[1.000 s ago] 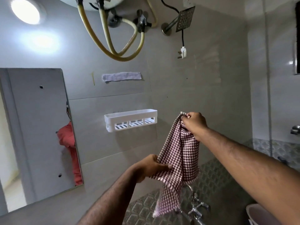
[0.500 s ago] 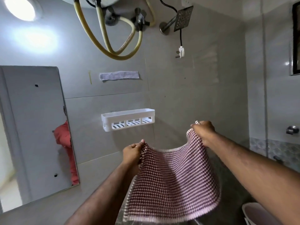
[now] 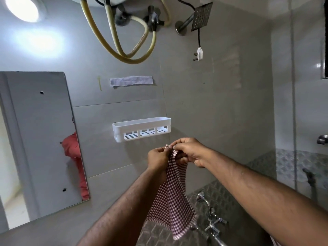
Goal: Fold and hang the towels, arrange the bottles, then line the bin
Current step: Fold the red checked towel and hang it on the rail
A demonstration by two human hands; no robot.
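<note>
Wall shelf point(image 3: 142, 129): on the wall, right of the mirror point(image 3: 40, 146).
Hands: left hand point(image 3: 158, 158) and right hand point(image 3: 188, 151) touching, just below the shelf.
Towel point(image 3: 174, 201): hangs from both hands, above the tap point(image 3: 211, 222).

— Woven maroon-and-white checked cloth towel point(image 3: 170, 201): coarse, matt?
— Yes. Smooth, slightly glossy white slotted plastic wall shelf point(image 3: 142, 129).
— Shiny chromed metal tap point(image 3: 211, 221)?
— Polished. Glossy grey wall tiles point(image 3: 213, 107), rubbery dull yellow hoses point(image 3: 131, 55).
</note>
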